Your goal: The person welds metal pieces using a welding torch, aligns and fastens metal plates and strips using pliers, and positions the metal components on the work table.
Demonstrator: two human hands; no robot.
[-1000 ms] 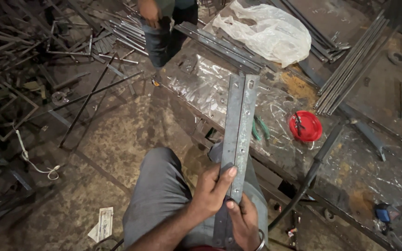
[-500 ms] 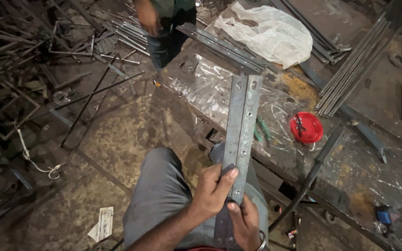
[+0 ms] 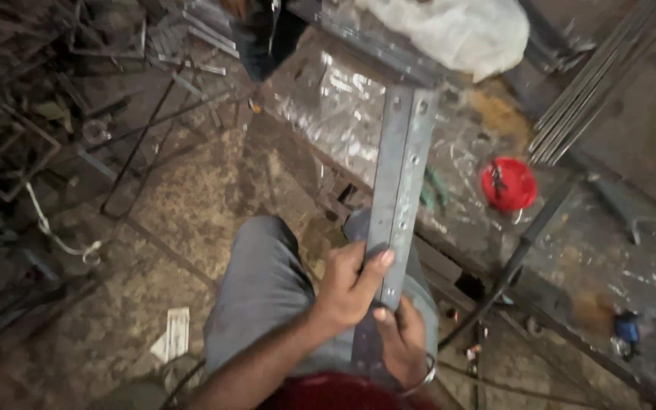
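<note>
**Asha:** Head view looks straight down at the left hand [image 3: 351,285], which is wrapped over the near part of the two flat steel bars [image 3: 396,197]. The right hand [image 3: 402,345] sits just below it, fingers closed under the same bars near their lower end.

**Ben:** Anything different from a second ago?

**Asha:** Little in the grip. Both hands were already clamped on the bars then and they remain so. The whole scene has slid up in the view, so the white plastic sack [image 3: 449,30] is now partly cut off at the top edge and the other person's legs [image 3: 263,38] are barely in view. The bars are in the same pose relative to the hands, so I judge the holding has not changed, only the head has moved.

**Ben:** How do the bars look?

**Asha:** Two long, grey, flat strips lying side by side and touching along their length, with a row of small round holes punched down each. The surface is dull and a bit scuffed. They slant up and away from the grey-trousered knees [image 3: 267,296], and their far ends reach over the counter [image 3: 616,250] with its crinkled clear sheet.

**Ben:** And nearby?

**Asha:** A red round lid [image 3: 509,184] lies on the counter to the right of the bars, well apart from them. Steel rods [image 3: 601,83] lean at the upper right, and scrap metal litters the floor [image 3: 184,197] at left.
</note>
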